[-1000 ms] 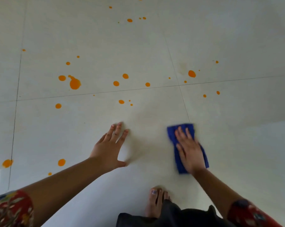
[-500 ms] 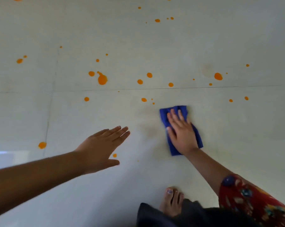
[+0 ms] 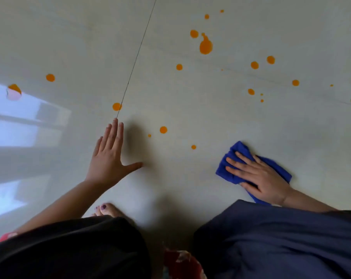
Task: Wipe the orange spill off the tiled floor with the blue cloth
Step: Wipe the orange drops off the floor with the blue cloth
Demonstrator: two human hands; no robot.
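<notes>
The blue cloth (image 3: pixel 238 152) lies folded on the pale tiled floor (image 3: pixel 200 109) at the right. My right hand (image 3: pixel 257 176) presses flat on top of it, fingers spread toward the left. My left hand (image 3: pixel 108 156) is open with its fingers together and thumb out, flat on or just above the floor at centre left, empty. Orange drops are scattered ahead: a large blob (image 3: pixel 205 46) at the top, small spots (image 3: pixel 163 129) between my hands, and one (image 3: pixel 116 106) on a grout line just past my left fingertips.
My knees in dark fabric (image 3: pixel 271 238) fill the bottom of the view, with bare toes (image 3: pixel 106 210) showing below my left arm. A bright window reflection (image 3: pixel 19 121) covers the floor at the left. A dark grout line (image 3: pixel 138 53) runs up from my left hand.
The view has swung left and lower. My right hand has drawn the cloth back toward my knees. My left hand has come down toward the floor with its fingers pointing forward.
</notes>
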